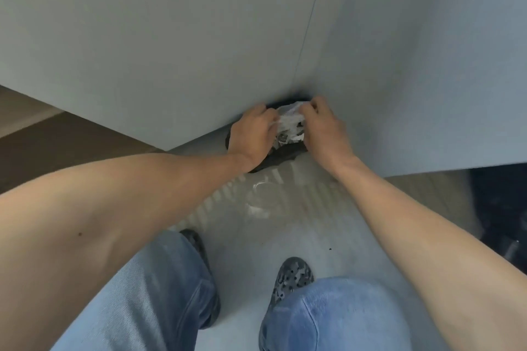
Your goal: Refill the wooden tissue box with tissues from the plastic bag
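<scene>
A crumpled clear plastic bag (289, 124) with white tissue-like contents sits low against the grey wall, over a dark round object (278, 158) on the floor. My left hand (252, 134) grips the bag's left side with its fingers curled in. My right hand (323, 127) pinches the bag's right top edge. Both hands are close together, with the bag stretched between them. No wooden tissue box is in view.
Grey wall panels (171, 37) fill the upper view and meet at a corner behind the bag. The floor (256, 236) is pale grey, with a shiny wet-looking patch (258, 202). My jeans-clad legs and patterned shoes (293, 275) stand below. A dark area lies at the right edge.
</scene>
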